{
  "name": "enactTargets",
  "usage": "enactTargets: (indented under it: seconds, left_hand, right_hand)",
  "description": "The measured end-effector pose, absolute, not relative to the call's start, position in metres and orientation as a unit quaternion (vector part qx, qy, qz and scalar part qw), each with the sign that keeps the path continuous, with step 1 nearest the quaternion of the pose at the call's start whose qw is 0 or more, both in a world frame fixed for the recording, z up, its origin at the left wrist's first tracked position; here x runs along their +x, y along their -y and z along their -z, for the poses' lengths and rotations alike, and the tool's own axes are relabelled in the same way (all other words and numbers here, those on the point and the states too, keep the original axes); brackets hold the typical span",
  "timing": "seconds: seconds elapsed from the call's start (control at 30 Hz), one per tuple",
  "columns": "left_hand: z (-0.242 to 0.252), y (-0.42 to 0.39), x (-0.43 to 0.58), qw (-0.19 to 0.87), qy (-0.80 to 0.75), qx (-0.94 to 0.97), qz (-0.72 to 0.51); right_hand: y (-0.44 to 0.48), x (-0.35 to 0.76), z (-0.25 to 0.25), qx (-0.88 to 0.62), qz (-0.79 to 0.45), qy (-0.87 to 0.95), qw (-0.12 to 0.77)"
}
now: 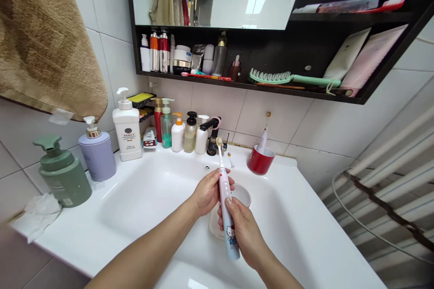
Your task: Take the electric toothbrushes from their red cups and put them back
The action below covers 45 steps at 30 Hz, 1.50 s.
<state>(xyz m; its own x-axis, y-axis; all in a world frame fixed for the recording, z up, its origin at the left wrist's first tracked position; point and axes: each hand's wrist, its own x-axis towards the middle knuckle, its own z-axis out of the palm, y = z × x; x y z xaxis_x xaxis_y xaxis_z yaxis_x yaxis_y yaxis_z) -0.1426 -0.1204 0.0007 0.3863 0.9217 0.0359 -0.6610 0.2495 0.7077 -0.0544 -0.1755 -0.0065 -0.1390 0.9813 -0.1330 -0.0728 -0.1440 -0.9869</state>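
Note:
I hold a pale electric toothbrush (pixel 224 189) with a cartoon cat on its handle upright over the white sink (pixel 145 198). My right hand (pixel 246 232) is wrapped round the lower handle, its thumb lying up the front. My left hand (pixel 207 192) grips the handle's upper part just below the neck. The brush head points up toward the black tap (pixel 213 133).
A red cup (pixel 260 160) with another electric toothbrush stands right of the tap. Pump bottles line the sink's back and left rim. A brown towel (pixel 44 36) hangs at the left. A dark shelf (pixel 257 86) with cosmetics and a green hairbrush (pixel 288 77) hangs above. Pipes and a hose run at the right.

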Motion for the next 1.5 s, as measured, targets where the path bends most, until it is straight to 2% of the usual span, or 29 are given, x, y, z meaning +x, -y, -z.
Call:
enactTargets:
  seconds: [1.5]
  left_hand:
    - [0.0011,0.1193,-0.1441,0.763,-0.190,0.349,-0.510]
  right_hand:
    - [0.1716,-0.0546,0.0133,-0.462,-0.597,0.462,0.466]
